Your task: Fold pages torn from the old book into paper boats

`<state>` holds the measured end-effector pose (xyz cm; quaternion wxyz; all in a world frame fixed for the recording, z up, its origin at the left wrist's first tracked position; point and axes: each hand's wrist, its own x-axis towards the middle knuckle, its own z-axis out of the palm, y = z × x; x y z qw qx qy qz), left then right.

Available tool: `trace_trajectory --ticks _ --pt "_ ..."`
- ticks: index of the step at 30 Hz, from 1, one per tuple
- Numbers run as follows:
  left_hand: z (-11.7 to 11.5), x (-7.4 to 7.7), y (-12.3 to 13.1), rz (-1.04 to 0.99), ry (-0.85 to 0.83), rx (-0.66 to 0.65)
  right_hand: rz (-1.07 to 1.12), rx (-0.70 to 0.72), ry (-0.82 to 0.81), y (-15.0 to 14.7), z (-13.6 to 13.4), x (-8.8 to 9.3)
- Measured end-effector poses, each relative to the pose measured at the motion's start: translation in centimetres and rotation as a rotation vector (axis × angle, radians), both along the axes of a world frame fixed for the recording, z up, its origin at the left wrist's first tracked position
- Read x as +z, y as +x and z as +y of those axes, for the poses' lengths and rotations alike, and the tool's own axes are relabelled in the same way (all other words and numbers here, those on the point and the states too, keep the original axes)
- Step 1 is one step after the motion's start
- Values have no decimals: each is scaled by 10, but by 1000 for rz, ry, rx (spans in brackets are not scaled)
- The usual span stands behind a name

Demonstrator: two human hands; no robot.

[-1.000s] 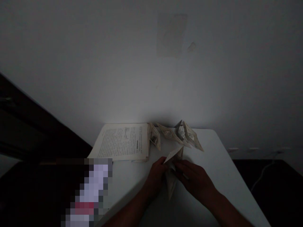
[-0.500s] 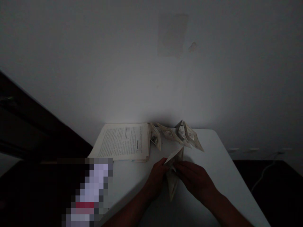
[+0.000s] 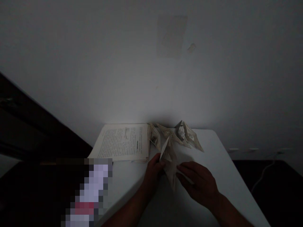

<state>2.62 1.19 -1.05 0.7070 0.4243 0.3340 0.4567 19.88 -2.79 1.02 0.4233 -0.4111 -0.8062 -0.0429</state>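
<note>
The folded paper (image 3: pixel 169 165) is over the middle of the bench (image 3: pixel 210 151), well in from its right edge, pinched at its left side by the left hand (image 3: pixel 153 171). The right hand (image 3: pixel 199 183) has its fingertips at the paper's right side; whether they grip, I cannot tell. A light hold seems best, pressing along creases without crushing the points. Compared with the earlier frame, the upper point has swung leftward and the right fingers have drawn out from the middle. Beyond, along the far edge, stand folded paper pieces (image 3: pixel 193 137), beside a page stack (image 3: pixel 120 142) at the far left corner.
</note>
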Motion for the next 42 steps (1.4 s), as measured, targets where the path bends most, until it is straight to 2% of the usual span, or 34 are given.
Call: trace_trajectory --ticks 5,12,15,21,30,35,42 --pt "-1 8 0 -99 -66 64 -23 90 31 -7 -5 6" --pt "0 9 -4 -14 -35 128 -4 143 -12 -14 -2 -3" --pt "-1 7 -6 23 37 146 36 110 10 -13 -2 -2" --pt "-6 10 -6 117 113 153 93 1 65 -9 4 11" --pt "-4 10 -6 160 112 150 -1 -192 34 -8 49 27" --pt "-3 11 -6 190 106 145 -41 -249 -20 -18 70 23" --pt "-4 8 -8 207 135 124 -54 -241 -61 -25 80 9"
